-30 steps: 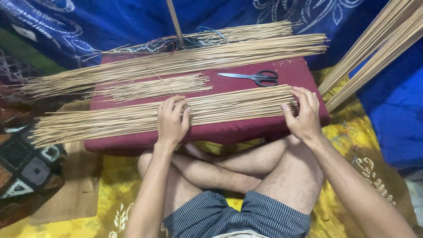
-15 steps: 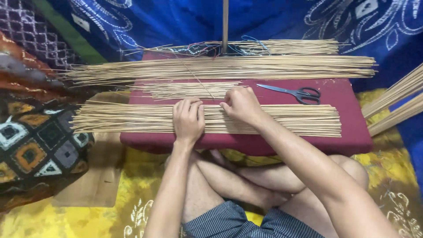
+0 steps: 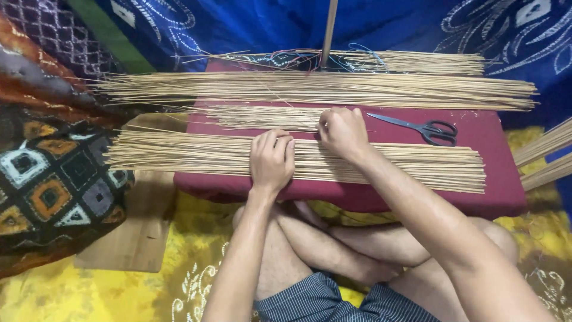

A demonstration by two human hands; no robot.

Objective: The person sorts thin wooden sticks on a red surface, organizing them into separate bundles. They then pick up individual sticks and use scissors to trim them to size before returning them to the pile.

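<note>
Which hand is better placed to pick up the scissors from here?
Right, probably. The right hand lies on the sticks nearest the scissors, which rest to its right on the maroon cushion. The left hand presses flat on the near row of sticks, farther away.

- The near bundle of thin sticks (image 3: 381, 164) is pale straw-coloured, long and straight, lying flat in a loose sheet across the front of the maroon cushion. It runs from 9 o'clock to 3 o'clock, its left ends overhanging the cushion edge.
- The left hand (image 3: 271, 160) lies palm-down on this bundle, fingers together and pointing to 12 o'clock.
- The short bundle of sticks (image 3: 262, 117) lies just beyond, at 12 o'clock of the near one, parallel to it and spread thin.
- The right hand (image 3: 342, 132) rests curled at the short bundle's right end, fingertips pinched on the sticks there.
</note>
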